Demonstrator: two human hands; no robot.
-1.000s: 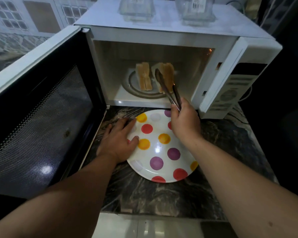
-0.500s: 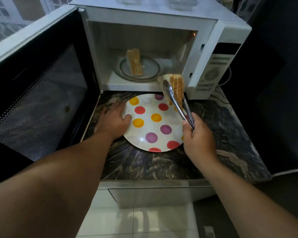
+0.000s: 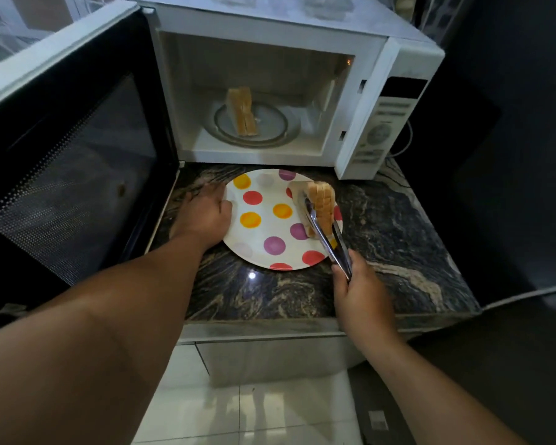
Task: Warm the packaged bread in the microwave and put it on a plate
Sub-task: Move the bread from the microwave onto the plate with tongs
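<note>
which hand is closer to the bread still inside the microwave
Left. The left hand rests on the plate's left rim, just below the open microwave and its bread. The right hand holds tongs nearer the counter's front edge.

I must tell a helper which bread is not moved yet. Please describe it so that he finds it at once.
Start at the white microwave, whose door stands open. Inside, on the round glass turntable, a stack of bread slices stands on edge. Unlike the other bread, held by tongs over the dotted plate, nothing grips it.
</note>
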